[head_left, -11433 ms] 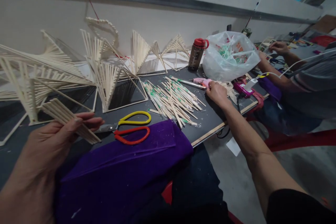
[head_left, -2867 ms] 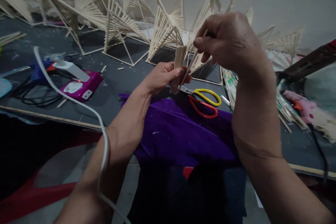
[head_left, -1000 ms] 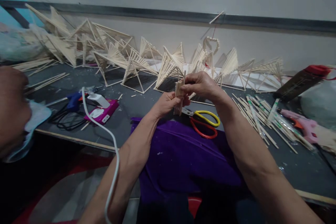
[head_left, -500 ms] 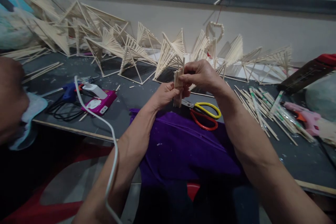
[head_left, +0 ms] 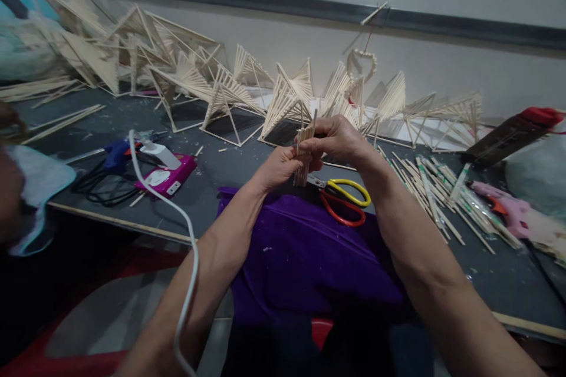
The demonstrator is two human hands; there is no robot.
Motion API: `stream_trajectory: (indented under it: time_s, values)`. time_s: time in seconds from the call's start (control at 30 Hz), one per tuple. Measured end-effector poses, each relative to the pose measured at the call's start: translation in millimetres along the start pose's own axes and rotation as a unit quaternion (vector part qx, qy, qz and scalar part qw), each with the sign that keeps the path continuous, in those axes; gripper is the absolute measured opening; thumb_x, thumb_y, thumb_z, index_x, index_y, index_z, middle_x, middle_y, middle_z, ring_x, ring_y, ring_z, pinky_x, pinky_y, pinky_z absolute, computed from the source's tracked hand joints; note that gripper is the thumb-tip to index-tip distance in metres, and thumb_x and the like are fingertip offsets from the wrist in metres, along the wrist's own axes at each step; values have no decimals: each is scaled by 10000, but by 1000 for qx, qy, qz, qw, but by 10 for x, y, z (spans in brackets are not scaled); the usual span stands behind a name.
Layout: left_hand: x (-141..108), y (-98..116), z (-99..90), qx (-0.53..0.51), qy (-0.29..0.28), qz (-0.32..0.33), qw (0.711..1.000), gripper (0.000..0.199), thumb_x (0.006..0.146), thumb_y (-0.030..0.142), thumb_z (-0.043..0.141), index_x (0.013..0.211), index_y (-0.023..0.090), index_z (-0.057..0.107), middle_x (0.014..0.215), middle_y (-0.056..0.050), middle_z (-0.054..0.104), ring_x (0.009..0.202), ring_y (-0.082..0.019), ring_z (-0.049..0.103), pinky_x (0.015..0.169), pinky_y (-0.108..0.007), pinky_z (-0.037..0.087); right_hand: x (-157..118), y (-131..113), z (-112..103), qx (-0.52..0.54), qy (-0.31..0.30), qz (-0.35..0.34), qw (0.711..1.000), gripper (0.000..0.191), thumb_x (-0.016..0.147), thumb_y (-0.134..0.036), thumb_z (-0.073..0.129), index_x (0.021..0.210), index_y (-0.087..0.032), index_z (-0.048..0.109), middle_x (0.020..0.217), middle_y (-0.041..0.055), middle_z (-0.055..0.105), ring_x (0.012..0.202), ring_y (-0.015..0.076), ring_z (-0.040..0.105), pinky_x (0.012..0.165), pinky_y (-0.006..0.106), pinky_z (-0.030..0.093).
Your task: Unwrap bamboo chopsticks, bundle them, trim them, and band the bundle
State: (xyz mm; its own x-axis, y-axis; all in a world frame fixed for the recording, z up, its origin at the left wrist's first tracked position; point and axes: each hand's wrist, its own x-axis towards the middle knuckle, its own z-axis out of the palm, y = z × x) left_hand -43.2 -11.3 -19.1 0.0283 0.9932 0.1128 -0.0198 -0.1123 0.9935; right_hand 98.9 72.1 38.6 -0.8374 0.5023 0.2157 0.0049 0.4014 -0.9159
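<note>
Between my two hands stands an upright bundle of short wooden sticks [head_left: 301,174]. My left hand [head_left: 279,167] is closed around its lower part, thumb across the front. The fingers of my right hand [head_left: 333,138] pinch the upper part, where one stick rises above the others. Just below my hands lies a pair of scissors [head_left: 347,197] with one yellow and one red handle, its blades partly behind the bundle. A purple cloth [head_left: 305,253] hangs over the table edge beneath my wrists.
Twisted stick frames [head_left: 287,100] line the back of the dark table. Loose sticks [head_left: 435,191], a pink glue gun [head_left: 504,206] and a dark bottle [head_left: 508,135] are at right. A magenta power strip [head_left: 172,174], a blue glue gun [head_left: 115,155] and a person [head_left: 26,194] are at left.
The view has shifted and tilted slightly. Both hands keep the stick bundle at about the same place over the table. The person at left has moved a little toward the left edge.
</note>
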Motion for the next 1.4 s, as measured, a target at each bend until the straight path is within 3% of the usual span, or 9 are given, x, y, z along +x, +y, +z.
stream_trajectory:
  time_s: [0.3,0.57,0.7,0.77,0.9,1.03,1.27,1.4]
  values:
    - [-20,28,31,10,2,13,1000,243,647,123,556,823,128,723,821,-67,741,826,-200,688,819,-322,525,-34,-31,1,1,-21,-11,1000,156,735,-290,672,745,-135,663,575,4,645,447,127,589,418,230,448]
    - [-4,-16,87,-46,10,-1,999,182,707,233,681,852,128,719,814,-73,739,786,-185,690,781,-304,525,-15,-23,-6,-20,-3,17,1000,189,722,-326,696,735,-139,668,556,0,625,467,124,581,437,224,434]
    - [31,1,13,-141,85,-9,986,216,737,319,711,855,139,693,795,-62,733,766,-181,696,776,-324,546,32,15,-21,-45,91,-14,995,238,729,-363,702,740,-126,686,607,11,636,529,103,571,471,207,420]
    - [61,8,-82,-209,135,-17,968,184,761,300,699,863,151,663,797,-53,731,764,-177,700,769,-333,561,52,63,-21,-35,119,8,992,294,750,-417,689,740,-123,689,594,19,631,512,92,551,453,199,399]
    - [110,-10,-272,-257,200,-49,944,76,845,197,596,874,134,628,801,-72,728,742,-173,706,775,-348,575,64,179,1,7,51,115,992,406,755,-522,674,748,-116,689,635,51,661,510,89,569,424,182,386]
    - [115,-11,-316,-272,242,-43,930,113,892,147,510,879,112,617,795,-81,718,762,-173,706,860,-400,554,61,213,39,-3,-20,184,983,485,768,-587,636,769,-105,695,664,74,687,563,107,613,444,175,410]
    - [95,29,-265,-288,231,-30,929,127,901,134,487,882,108,609,802,-80,715,775,-183,706,878,-427,541,89,274,228,-29,-90,202,975,474,753,-580,652,711,-110,697,643,65,679,572,122,619,468,190,439]
    - [90,21,-245,-273,217,-39,936,140,909,151,476,878,111,607,774,-71,714,742,-178,704,827,-407,559,93,420,308,-12,-110,177,978,303,748,-431,681,706,-131,697,623,25,664,562,109,595,474,188,432]
